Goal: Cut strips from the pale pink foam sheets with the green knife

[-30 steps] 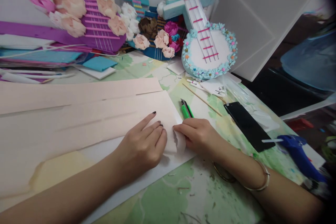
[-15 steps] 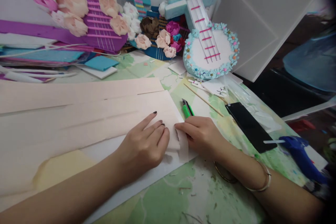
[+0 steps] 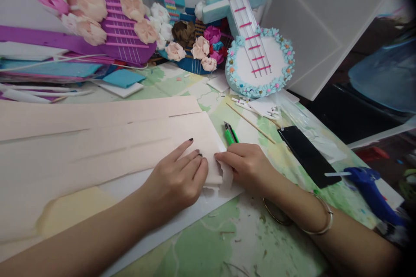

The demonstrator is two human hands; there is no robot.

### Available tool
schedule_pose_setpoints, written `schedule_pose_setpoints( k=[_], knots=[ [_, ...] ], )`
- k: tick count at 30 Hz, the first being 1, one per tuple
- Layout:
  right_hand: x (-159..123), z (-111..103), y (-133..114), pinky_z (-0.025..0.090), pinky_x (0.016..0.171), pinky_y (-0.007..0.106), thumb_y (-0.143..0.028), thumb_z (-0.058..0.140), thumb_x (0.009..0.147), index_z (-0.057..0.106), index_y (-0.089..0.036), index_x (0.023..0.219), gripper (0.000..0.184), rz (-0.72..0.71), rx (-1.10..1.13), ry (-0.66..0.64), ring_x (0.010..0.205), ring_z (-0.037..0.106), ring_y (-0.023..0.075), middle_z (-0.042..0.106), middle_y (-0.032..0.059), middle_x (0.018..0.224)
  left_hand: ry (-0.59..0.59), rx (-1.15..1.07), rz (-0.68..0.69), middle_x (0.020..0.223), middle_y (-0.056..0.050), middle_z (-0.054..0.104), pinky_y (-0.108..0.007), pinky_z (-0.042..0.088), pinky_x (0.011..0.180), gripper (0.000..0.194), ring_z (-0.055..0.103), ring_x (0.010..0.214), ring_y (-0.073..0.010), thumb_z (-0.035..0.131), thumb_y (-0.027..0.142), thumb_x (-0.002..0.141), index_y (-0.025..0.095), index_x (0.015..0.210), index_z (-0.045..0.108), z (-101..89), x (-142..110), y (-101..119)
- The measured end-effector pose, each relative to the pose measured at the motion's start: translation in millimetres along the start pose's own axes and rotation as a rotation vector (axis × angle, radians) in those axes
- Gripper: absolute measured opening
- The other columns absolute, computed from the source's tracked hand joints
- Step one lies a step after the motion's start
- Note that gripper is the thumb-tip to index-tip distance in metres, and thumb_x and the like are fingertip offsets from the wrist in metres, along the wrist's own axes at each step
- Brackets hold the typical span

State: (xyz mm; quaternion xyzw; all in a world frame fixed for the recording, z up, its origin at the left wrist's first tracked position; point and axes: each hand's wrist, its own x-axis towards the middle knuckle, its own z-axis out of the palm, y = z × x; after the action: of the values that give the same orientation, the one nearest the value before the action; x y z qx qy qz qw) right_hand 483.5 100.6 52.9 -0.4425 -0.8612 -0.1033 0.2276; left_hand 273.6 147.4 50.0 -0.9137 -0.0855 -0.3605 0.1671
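Peach foam sheet (image 3: 107, 147): lies flat across left and centre of frame on the green patterned table (image 3: 208, 242), cut into long strips, w/ a white sheet (image 3: 182, 218) under its lower edge. Right end of the strip sits at centre frame, btwn your two hands.

Your left hand (image 3: 177, 179): palm down on the strip's right end, fingers pressed flat and together, index stretched fwd. Not gripping, just pinning the foam.

Your right hand (image 3: 248, 166): just right of the left, fingertips nipped together on a thin whitish flap (image 3: 226, 175) peeling off the strip's right edge. Bangle (image 3: 320, 220) on that wrist; a second ring (image 3: 276, 216) lies on the table touching the forearm.

Nearby items:
- Green cutter (image 3: 230, 133): just above your right hand, centre frame.
- Thin wood stick (image 3: 250, 123): diagonal, right of the cutter.
- Black phone (image 3: 307, 156): right of centre, face up.
- Blue glue gun (image 3: 373, 194): lower right edge.
- White-and-blue foam guitar (image 3: 258, 58): upper centre-right, flower rim, pink frets.
- Purple foam guitar (image 3: 120, 30): upper left, peach paper flowers on it.
- White foam boards (image 3: 312, 30): upper right, leaning.
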Motion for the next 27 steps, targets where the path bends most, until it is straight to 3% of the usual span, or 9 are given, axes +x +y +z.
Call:
schedule_pose_setpoints(
  k=[27],
  knots=[
    [-2.4,5.1,3.7,0.037,0.052,0.023,-0.006,0.05,0.083,0.068,-0.015,0.082,0.021,0.037,0.105,0.082,0.057,0.051,0.0108,0.058,0.0009,0.061,-0.012,-0.085,-0.048,0.077,-0.014,0.072,-0.046,0.059,0.087,0.021,0.072,0.079,-0.0229,0.048,0.014,0.093,0.004,0.088,0.065,1.0,-3.8,-1.9]
  ],
)
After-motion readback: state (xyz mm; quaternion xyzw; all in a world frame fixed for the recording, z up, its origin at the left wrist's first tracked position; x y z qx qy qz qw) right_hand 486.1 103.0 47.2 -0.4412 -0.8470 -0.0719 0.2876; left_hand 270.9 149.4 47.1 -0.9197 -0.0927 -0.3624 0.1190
